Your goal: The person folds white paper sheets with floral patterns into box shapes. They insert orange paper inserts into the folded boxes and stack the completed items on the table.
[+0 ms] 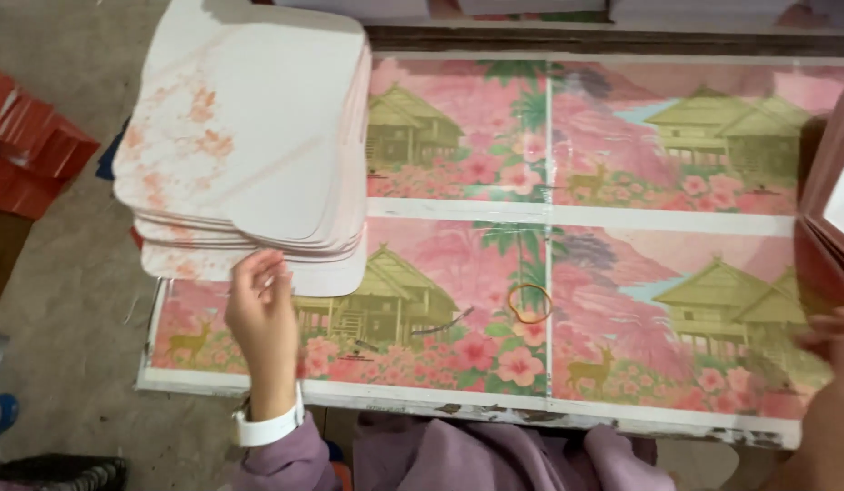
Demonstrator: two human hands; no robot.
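Item: card stack (249, 136), white with pink blotches, rounded corners, at 10 o'clock on the bench (494, 409); lower sheets fanned out of line.
Left hand (263, 318): fingers curled at the stack's bottom edge, pinching the lowest cards.
Right hand (831, 350): blurred at 3 o'clock beside a dark red pile (826, 218); grip cannot be told.
Rubber band (529, 303): loose at centre, on the floral print.
Progress, judged: stack gathered but not squared; band unused.
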